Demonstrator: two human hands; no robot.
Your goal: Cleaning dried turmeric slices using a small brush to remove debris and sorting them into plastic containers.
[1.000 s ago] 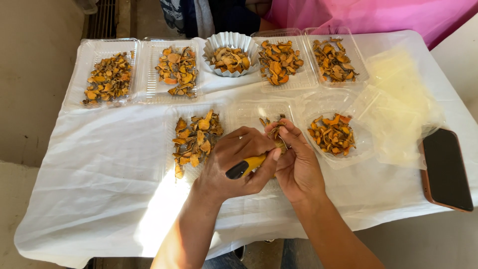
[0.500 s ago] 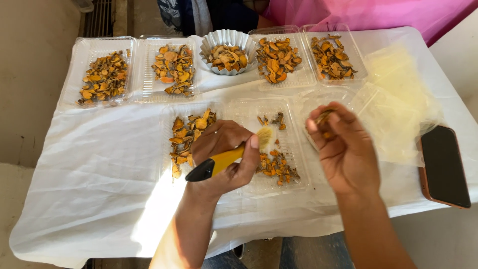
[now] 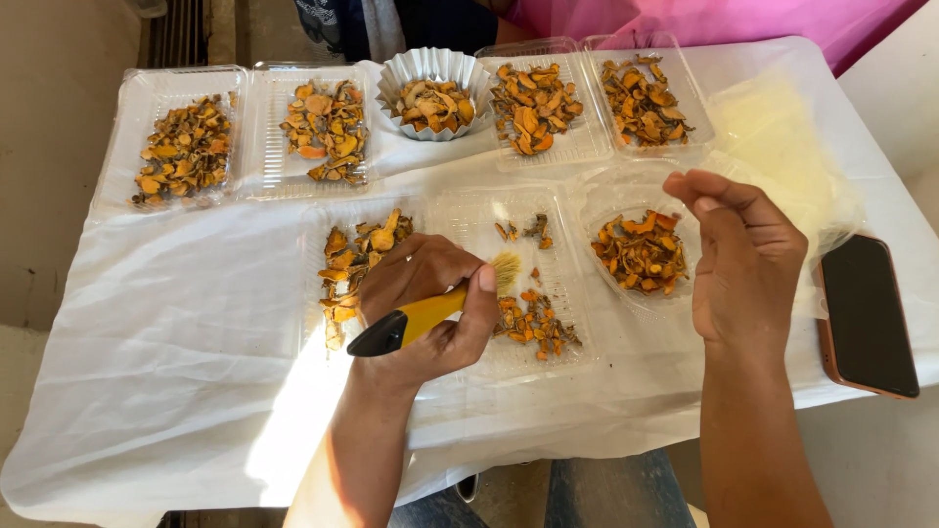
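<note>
Nearest us, our left hand (image 3: 430, 313) wraps a small brush (image 3: 437, 311), fingers pressed together around its yellow handle and thumb laid along the top. The brush hangs just above the clear tray (image 3: 577, 323) in the middle of the bench (image 3: 176, 342). Its long axis runs low-left to high-right: the black butt end points back toward our left elbow, the pale bristles point up and right, over the loose orange-brown dried pieces (image 3: 533, 323) in that tray.

Our right hand (image 3: 748, 259) is raised beside it, above the round clear dish (image 3: 611, 200) of more pieces. Its fingers are curled in with the tips drawn close; we cannot tell whether they pinch anything.

We judge this the gap between 2 pieces in a brushing-clean routine. The next move likely calls for a piece brought in front of the bristles and held steady while the brush sweeps along it.

Farther off stand 4 clear trays of pieces and 1 fluted foil cup (image 3: 433, 93). A dark phone (image 3: 866, 313) lies at the bench's right edge.
</note>
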